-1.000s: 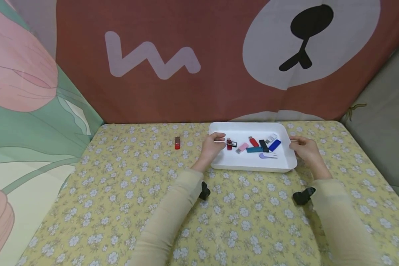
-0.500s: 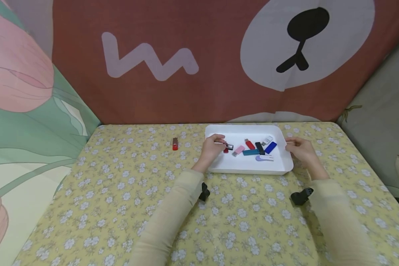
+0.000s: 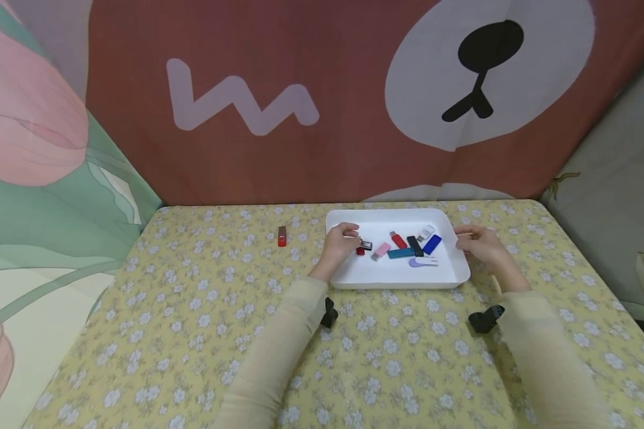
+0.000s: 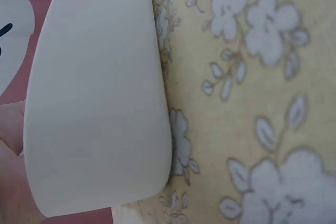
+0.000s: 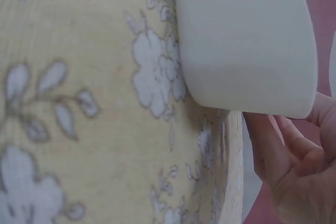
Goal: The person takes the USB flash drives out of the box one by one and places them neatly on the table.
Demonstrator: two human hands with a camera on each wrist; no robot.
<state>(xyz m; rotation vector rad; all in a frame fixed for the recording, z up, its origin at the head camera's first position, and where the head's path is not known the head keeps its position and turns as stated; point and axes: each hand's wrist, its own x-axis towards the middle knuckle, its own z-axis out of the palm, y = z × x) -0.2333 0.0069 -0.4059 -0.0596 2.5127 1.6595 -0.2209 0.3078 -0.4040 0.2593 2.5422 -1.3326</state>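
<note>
A white plastic tray (image 3: 397, 285) holds several USB drives in the head view. My left hand (image 3: 340, 246) reaches over its left wall, bent fingertips at a silver-and-black USB drive (image 3: 366, 245) that overlaps a red one (image 3: 360, 251). They cover part of both drives, and a grip is not plain. My right hand (image 3: 482, 245) holds the right rim between thumb and fingers. Seen from the right wrist, the tray wall (image 5: 247, 45) stands beside the right hand's bent fingers (image 5: 299, 140). In the left wrist view, the wall (image 4: 100, 87) hides the left fingertips.
Pink (image 3: 381, 251), red (image 3: 398, 239), teal (image 3: 401, 253), black (image 3: 415, 246), blue (image 3: 432, 243), white (image 3: 426, 233) and lilac-white (image 3: 423, 261) drives lie farther right in the tray. Another red drive (image 3: 282, 236) lies on the flowered tablecloth (image 3: 193, 333). A fabric wall (image 3: 236, 167) rises behind.
The left fingertips have moved right relative to the tray, over the overlapping drives. The tray has shifted slightly left and toward me, the right hand staying at its rim. The view has tilted slightly.
</note>
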